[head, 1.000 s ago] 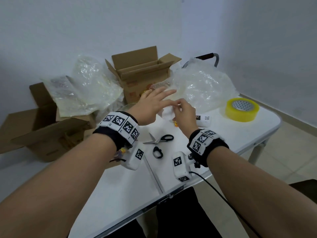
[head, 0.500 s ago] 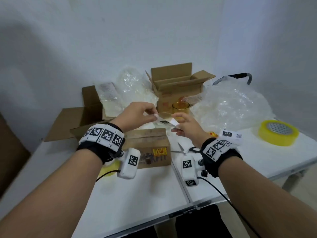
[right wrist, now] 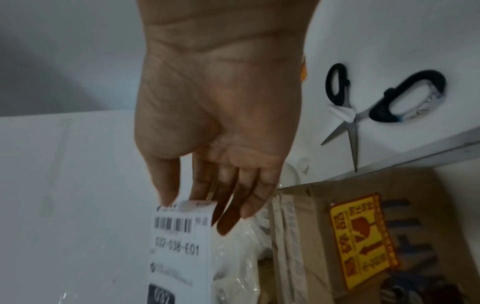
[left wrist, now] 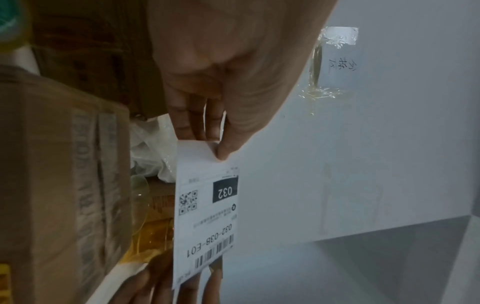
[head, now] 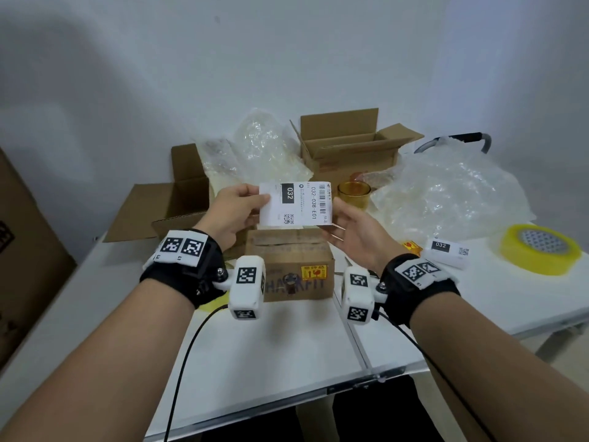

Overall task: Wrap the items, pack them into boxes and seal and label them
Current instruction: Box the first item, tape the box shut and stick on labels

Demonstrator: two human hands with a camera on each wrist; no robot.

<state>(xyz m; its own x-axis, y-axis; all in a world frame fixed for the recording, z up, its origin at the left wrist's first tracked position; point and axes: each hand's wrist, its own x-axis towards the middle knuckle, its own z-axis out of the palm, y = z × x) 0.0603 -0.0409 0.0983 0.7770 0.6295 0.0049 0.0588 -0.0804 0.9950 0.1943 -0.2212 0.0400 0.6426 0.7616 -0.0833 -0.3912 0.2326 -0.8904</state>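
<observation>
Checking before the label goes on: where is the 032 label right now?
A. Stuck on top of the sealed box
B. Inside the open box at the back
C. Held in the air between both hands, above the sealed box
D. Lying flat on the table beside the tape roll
C: the label is pinched at one end by the left hand and at the other by the right hand, clear above the sealed box.

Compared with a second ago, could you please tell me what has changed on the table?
The shipping label has come up off the table, now stretched flat above the sealed box, pinched by the left hand and right hand. The tape roll, scissors and open boxes stayed put.
</observation>
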